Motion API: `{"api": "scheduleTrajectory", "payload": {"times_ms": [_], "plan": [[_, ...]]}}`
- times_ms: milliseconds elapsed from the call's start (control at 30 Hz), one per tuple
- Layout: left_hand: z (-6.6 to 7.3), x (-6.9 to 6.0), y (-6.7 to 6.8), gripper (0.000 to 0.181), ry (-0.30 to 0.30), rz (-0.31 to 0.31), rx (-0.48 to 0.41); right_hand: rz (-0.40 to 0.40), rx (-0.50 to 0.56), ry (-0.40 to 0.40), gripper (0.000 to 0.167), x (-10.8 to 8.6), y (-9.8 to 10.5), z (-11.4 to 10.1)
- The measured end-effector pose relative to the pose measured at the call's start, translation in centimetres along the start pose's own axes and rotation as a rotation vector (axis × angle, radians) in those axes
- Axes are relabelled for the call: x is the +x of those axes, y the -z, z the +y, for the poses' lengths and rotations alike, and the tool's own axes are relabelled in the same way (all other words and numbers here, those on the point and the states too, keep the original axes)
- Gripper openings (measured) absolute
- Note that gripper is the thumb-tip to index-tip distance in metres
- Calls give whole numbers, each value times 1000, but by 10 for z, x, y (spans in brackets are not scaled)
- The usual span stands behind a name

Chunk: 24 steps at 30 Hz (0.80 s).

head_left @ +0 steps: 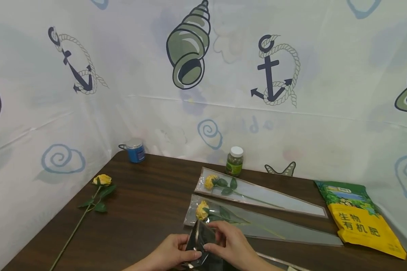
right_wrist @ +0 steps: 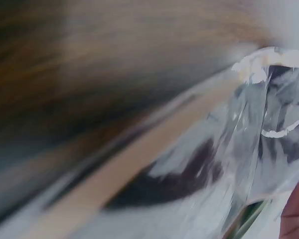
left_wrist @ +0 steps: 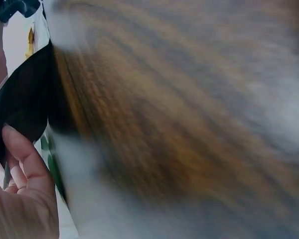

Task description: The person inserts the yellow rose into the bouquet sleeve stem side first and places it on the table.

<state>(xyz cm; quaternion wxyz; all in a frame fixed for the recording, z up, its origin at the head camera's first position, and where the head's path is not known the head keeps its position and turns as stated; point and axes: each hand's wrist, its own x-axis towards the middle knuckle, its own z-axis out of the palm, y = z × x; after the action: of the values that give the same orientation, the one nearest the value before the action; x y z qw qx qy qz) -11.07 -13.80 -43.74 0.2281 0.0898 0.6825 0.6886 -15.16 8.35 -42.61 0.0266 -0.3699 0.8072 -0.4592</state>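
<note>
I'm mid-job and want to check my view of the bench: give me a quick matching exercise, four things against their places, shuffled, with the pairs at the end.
Things
1. dark plastic sleeve
2. unwrapped yellow rose
3. white-lidded jar
4. fertilizer bag

Places
A. lying along the left side of the table
B. at the far right of the head view
C. held by the left hand and the right hand
D. upright, behind the farther wrapped rose

Pairs: 1-C, 2-A, 3-D, 4-B
</note>
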Motion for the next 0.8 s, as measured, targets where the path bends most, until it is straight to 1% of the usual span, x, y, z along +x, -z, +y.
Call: {"api": "scheduleTrajectory", "payload": {"times_ms": [100,200,300,367,433,500,567,667,733,800], "plan": [[4,7,-3,34,-18,29,55,28,14,-45,40,5,-4,-1],[5,9,-4,35,-8,27,51,30,55,-83,33,7,-5,-2],[6,12,-4,35,-5,44,77,27,87,-107,25,8,-5,-2],[5,12,-5,36,4,64,105,38,92,-108,21,6,-6,-1],[5,13,-4,44,9,90,130,59,80,-100,19,5,-7,0],[5,12,-4,52,20,119,132,76,80,-95,18,4,-7,1],[5,12,-3,53,22,149,123,89,80,-86,19,3,-5,2],[4,11,-2,43,7,199,114,113,88,-69,21,0,-4,3],[2,10,-1,33,-1,223,117,134,96,-55,21,-2,-3,3],[1,9,-1,28,1,242,126,149,114,-49,22,-5,-2,3]]}}
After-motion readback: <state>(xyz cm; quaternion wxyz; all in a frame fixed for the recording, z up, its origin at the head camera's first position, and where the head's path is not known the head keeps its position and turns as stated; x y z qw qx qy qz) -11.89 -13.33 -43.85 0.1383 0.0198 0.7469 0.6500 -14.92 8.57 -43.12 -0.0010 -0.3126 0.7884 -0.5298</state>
